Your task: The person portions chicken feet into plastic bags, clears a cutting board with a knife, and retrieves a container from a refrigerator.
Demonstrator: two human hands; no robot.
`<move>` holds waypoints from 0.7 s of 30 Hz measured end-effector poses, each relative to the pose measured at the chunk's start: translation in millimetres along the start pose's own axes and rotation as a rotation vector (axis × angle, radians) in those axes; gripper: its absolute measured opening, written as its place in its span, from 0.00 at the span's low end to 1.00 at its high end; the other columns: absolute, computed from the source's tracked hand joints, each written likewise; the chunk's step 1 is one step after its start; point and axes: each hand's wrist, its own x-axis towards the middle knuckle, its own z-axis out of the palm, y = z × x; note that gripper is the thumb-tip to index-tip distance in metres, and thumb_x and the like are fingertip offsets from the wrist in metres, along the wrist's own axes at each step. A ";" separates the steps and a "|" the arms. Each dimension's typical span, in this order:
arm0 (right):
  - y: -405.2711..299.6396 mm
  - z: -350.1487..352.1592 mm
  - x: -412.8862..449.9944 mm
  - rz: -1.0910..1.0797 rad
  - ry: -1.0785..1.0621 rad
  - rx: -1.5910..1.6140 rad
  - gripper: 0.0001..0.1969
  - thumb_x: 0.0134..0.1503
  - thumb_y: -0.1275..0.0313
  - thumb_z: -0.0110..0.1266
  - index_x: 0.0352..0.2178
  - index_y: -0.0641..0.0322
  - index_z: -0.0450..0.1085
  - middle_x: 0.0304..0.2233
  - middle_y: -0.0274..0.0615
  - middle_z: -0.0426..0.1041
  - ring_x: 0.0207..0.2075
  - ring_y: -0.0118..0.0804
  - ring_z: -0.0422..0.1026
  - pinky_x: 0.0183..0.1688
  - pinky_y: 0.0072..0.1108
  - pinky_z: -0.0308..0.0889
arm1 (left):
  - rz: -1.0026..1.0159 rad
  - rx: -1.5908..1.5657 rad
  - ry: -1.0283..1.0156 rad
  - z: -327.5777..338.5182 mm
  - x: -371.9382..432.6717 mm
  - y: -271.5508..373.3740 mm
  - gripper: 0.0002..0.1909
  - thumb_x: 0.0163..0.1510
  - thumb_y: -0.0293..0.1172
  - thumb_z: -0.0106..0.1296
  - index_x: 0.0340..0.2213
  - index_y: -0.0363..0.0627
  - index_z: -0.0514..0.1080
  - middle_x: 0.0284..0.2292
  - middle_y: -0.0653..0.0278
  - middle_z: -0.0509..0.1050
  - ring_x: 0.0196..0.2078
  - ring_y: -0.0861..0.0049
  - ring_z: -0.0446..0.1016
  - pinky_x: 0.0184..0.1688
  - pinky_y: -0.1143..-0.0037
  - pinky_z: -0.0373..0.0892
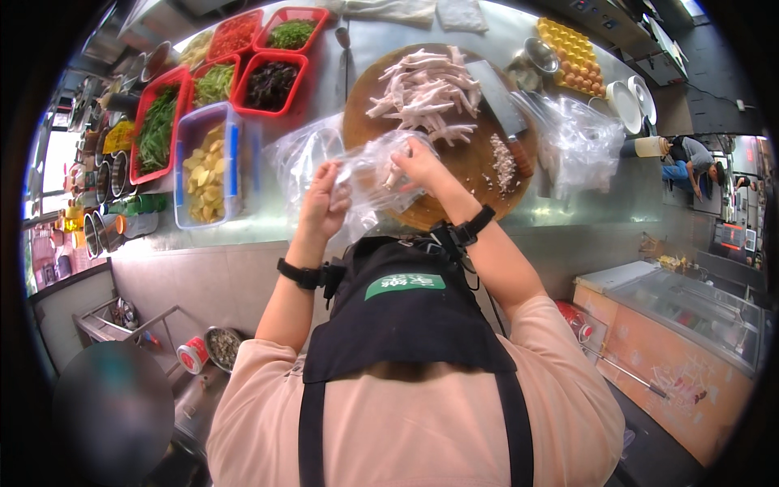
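Note:
My left hand (326, 198) grips one side of a clear plastic bag (365, 164) above the steel counter. At the near edge of a round wooden chopping board (450, 195), my right hand (420, 164) holds the bag's other side, with a pale chicken foot (395, 173) at its fingers; whether the foot is inside the bag I cannot tell. A heap of pale chicken feet (426, 85) lies on the board. Right of the heap rests a cleaver (499, 100) with a wooden handle, beside small chopped bits (503, 163).
Red baskets (271, 112) of cut vegetables and a clear blue-rimmed tub (228, 213) of yellow slices stand left. On the right are a pile of plastic bags (578, 146), a metal bowl (540, 56), an egg tray (563, 36) and plates (623, 106). Another person (697, 158) bends over farther right.

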 end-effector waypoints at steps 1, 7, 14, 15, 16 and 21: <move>-6.2 -3.8 -4.0 0.001 0.002 0.000 0.19 0.57 0.71 0.49 0.51 0.61 0.61 0.45 0.46 0.69 0.40 0.39 0.72 0.31 0.30 0.76 | -0.002 -0.001 -0.001 -1.4 2.1 5.2 0.08 0.62 0.33 0.43 0.42 0.48 0.66 0.28 0.69 0.66 0.20 0.89 0.59 0.14 0.89 0.53; -39.5 -53.6 -15.0 -0.259 0.018 -0.329 0.10 0.50 0.76 0.50 0.33 0.67 0.74 0.26 0.47 0.76 0.24 0.40 0.75 0.27 0.28 0.72 | 0.108 0.130 0.057 9.6 1.0 25.2 0.10 0.62 0.34 0.44 0.43 0.49 0.67 0.28 0.71 0.66 0.20 0.87 0.60 0.17 0.87 0.55; 8.0 -62.1 88.9 -0.534 0.560 -1.259 0.19 0.54 0.72 0.45 0.49 0.55 0.61 0.48 0.52 0.61 0.45 0.57 0.66 0.44 0.41 0.68 | 0.018 0.214 0.025 30.2 -3.7 8.0 0.09 0.61 0.33 0.44 0.42 0.48 0.68 0.30 0.72 0.67 0.21 0.85 0.62 0.17 0.86 0.55; 13.6 -60.0 95.4 -0.537 0.557 -1.259 0.19 0.54 0.72 0.45 0.49 0.55 0.61 0.48 0.52 0.61 0.45 0.57 0.66 0.44 0.41 0.68 | 0.021 0.214 0.026 32.3 -4.1 6.1 0.09 0.61 0.33 0.44 0.42 0.48 0.68 0.30 0.72 0.67 0.21 0.85 0.62 0.17 0.86 0.55; 18.6 -59.0 101.9 -0.511 0.583 -1.254 0.18 0.54 0.72 0.45 0.48 0.55 0.61 0.48 0.52 0.61 0.45 0.57 0.66 0.45 0.41 0.68 | 0.021 0.221 0.033 34.3 -4.3 4.2 0.08 0.61 0.33 0.44 0.41 0.48 0.69 0.29 0.73 0.68 0.20 0.87 0.62 0.16 0.87 0.55; 19.0 -81.0 106.2 -0.632 0.486 -1.092 0.20 0.53 0.74 0.46 0.49 0.52 0.60 0.45 0.53 0.63 0.44 0.57 0.68 0.42 0.39 0.69 | 0.014 0.253 0.029 30.6 -7.6 -0.6 0.07 0.60 0.33 0.45 0.40 0.48 0.69 0.29 0.74 0.69 0.18 0.90 0.59 0.16 0.87 0.55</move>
